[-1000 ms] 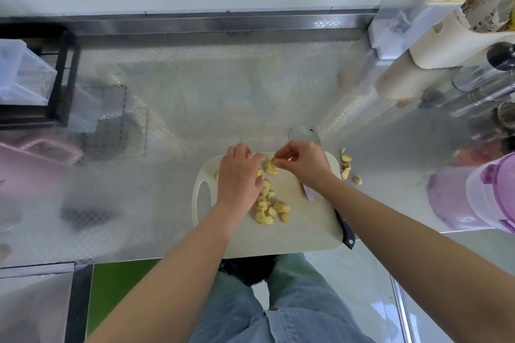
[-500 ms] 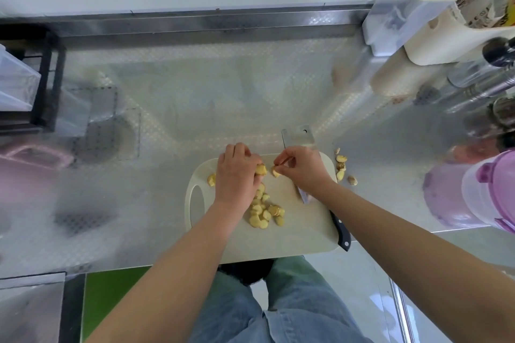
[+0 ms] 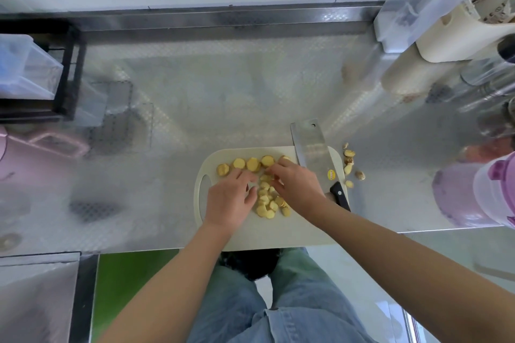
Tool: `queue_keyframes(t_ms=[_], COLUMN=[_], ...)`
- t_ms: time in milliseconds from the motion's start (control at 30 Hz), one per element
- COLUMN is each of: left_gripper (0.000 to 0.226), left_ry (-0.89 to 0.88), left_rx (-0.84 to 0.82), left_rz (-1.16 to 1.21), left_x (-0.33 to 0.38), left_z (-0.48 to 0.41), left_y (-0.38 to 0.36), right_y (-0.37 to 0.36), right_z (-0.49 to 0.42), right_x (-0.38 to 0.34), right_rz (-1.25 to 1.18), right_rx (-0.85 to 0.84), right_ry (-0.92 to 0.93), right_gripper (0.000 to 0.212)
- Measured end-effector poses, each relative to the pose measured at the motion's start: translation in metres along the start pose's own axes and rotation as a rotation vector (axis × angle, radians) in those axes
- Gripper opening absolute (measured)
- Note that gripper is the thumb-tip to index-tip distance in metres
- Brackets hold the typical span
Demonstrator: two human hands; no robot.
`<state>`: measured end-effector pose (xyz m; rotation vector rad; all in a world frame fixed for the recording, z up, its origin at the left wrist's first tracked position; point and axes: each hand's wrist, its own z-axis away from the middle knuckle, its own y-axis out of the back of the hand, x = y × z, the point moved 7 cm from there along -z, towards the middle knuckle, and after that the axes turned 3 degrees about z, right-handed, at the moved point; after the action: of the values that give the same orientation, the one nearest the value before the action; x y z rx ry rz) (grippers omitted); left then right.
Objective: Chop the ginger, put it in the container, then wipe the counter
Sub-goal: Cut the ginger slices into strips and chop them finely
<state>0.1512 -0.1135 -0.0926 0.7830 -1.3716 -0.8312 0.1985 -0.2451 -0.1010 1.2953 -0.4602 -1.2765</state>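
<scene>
A white cutting board (image 3: pixel 278 228) lies at the counter's front edge. Several yellow ginger slices (image 3: pixel 252 164) form a row along its far side, and a loose pile of slices (image 3: pixel 269 205) lies in the middle. My left hand (image 3: pixel 230 199) rests palm down on the board left of the pile, fingertips at the slices. My right hand (image 3: pixel 296 185) reaches into the pile from the right, fingers pinching at a slice. A cleaver (image 3: pixel 312 147) with a black handle lies flat on the board's right side, held by neither hand.
Ginger peel scraps (image 3: pixel 349 166) lie on the steel counter (image 3: pixel 195 97) right of the board. A purple lidded container (image 3: pixel 490 189) stands at the right edge. Bottles and jars (image 3: pixel 459 36) crowd the back right. A black rack with clear boxes (image 3: pixel 36 75) stands at the left.
Both hands have drawn back from the board's far edge to the middle pile, uncovering a row of slices laid out there. The view shifted slightly.
</scene>
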Motion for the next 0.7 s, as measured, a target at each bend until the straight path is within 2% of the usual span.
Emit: queue_keyframes(t_ms=[133,200,300,500,600,700], left_gripper=[0.008,0.009,0.013,0.012,0.020,0.021], left_ry=[0.026,0.016,-0.007,-0.071,-0.057,-0.045], left_rx=[-0.039,-0.034,-0.069,-0.179,-0.286,-0.286], left_rz=[0.028,0.031,0.032,0.104,0.085,0.091], left_x=[0.000,0.004,0.011,0.013,0.008,0.007], left_z=[0.005,0.003,-0.002,-0.001,0.006,0.011], left_y=[-0.004,-0.003,-0.006,-0.009,-0.013,-0.012], right_y=[0.003,0.009,0.020,0.011,0.004,0.002], right_z=[-0.002,-0.003,-0.002,0.008,0.015,0.021], right_x=[0.001,0.009,0.028,0.030,0.023,0.017], right_rz=[-0.045,-0.188,-0.402,-0.444,-0.346,-0.208], right_rx=[0.019,0.078,0.115,-0.321,-0.400,-0.336], right_ry=[-0.003,-0.033,-0.142,-0.077,-0.051,-0.025], right_gripper=[0.014,0.008,0.011,0.014,0.016,0.016])
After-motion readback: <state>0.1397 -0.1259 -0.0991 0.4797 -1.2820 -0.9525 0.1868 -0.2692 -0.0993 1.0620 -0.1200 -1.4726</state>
